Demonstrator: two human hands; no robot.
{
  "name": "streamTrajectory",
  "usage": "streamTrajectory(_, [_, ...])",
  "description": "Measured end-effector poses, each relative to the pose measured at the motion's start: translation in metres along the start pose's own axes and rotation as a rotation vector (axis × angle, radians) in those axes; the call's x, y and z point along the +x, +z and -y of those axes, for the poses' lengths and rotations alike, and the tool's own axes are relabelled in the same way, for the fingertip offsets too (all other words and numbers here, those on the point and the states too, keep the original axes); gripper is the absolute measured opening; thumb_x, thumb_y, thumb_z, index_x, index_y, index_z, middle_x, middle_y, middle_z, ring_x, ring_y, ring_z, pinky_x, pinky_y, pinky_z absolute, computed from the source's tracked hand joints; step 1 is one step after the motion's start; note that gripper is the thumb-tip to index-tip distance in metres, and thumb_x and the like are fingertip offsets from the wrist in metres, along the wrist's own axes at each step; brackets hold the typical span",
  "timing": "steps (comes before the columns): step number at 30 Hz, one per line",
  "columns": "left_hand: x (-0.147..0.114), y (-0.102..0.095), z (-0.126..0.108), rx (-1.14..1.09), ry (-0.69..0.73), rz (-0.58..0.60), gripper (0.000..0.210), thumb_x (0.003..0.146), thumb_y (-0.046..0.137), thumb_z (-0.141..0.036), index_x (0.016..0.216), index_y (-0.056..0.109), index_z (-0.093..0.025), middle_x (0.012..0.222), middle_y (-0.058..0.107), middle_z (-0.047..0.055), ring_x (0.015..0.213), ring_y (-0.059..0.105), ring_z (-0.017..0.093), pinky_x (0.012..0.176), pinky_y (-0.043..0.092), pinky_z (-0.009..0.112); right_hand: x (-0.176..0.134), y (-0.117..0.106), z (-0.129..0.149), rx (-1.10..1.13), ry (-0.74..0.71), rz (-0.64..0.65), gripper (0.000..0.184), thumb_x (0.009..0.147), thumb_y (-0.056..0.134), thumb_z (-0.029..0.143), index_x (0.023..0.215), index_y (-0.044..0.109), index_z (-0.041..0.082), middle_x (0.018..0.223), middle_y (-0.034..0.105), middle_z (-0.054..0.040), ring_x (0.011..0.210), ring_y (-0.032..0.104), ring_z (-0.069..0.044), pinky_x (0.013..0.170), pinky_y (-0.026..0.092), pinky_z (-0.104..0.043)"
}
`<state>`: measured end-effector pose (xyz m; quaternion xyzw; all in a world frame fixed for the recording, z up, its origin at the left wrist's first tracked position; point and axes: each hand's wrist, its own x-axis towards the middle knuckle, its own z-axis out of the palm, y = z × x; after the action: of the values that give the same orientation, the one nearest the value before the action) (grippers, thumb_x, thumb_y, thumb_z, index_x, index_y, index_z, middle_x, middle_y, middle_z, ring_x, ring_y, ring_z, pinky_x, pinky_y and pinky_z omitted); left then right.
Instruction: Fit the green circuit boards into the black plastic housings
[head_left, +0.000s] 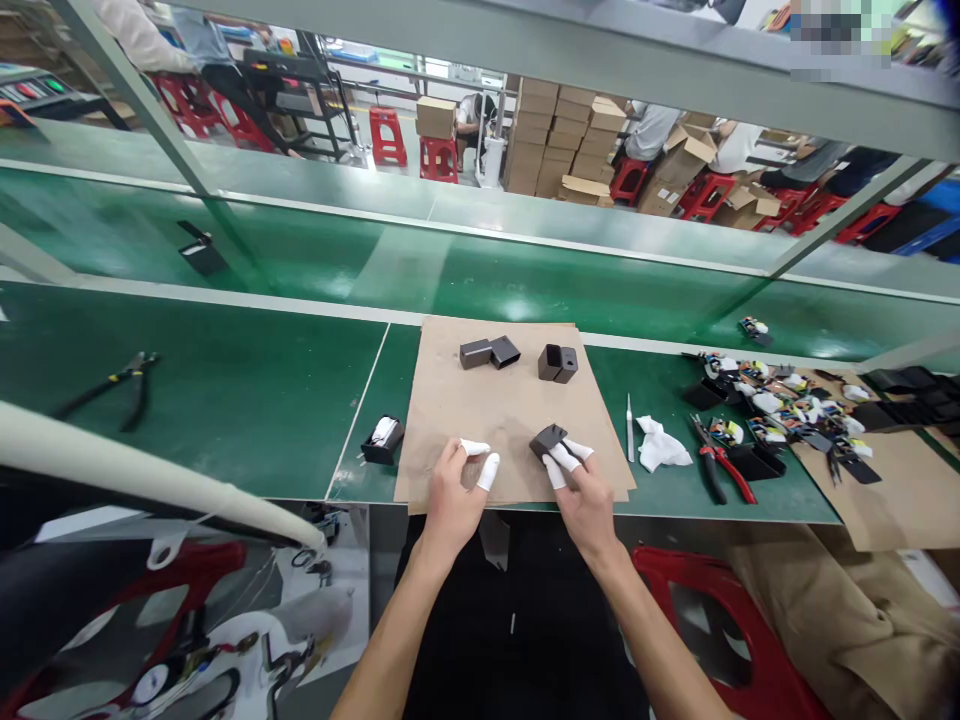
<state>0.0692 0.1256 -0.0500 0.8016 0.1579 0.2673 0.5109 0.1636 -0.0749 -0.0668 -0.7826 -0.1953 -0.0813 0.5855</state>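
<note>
Dk box (547, 442) in R hand (586, 497), pinched btwn white-capped fingers, at front part of brown paper sheet (517, 402); can't tell if box rests on it. L hand (454, 502) half open, thumb & forefinger apart, L of box. Farther back on sheet: L pair of dk casings (475, 355), R pair (569, 367). Just L of sheet: blk case (379, 455) w/ white part inside. R side: slim white tool (630, 430), crumpled tissue (663, 447), pliers (739, 478), heap of circuit parts (766, 402). Far L on green desk (247, 400): cutters (137, 390).

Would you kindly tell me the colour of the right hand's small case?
The small case is dark grey, nearly black; the head view shows it.
</note>
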Motion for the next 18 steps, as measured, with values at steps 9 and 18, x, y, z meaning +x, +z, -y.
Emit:
streamTrajectory(9, [0.000, 0.001, 0.002, -0.005, 0.012, -0.005, 0.008, 0.104, 0.069, -0.032, 0.105, 0.074, -0.026, 0.102, 0.069, 0.003, 0.096, 0.072, 0.021, 0.089, 0.060, 0.038, -0.003, 0.004, 0.036, 0.730, 0.584, -0.122, 0.033, 0.105, 0.068, 0.054, 0.120, 0.079, 0.026, 0.121, 0.084, -0.0089, 0.114, 0.083, -0.023, 0.112, 0.066, -0.045])
streamTrajectory(18, [0.002, 0.003, 0.004, 0.002, 0.023, -0.006, 0.010, 0.104, 0.069, -0.034, 0.106, 0.074, -0.026, 0.102, 0.068, 0.003, 0.097, 0.072, 0.022, 0.090, 0.060, 0.037, 0.008, 0.001, 0.048, 1.000, 0.796, -0.203, 0.017, 0.099, 0.080, 0.039, 0.103, 0.080, 0.022, 0.116, 0.086, -0.0066, 0.120, 0.082, -0.021, 0.120, 0.058, -0.035])
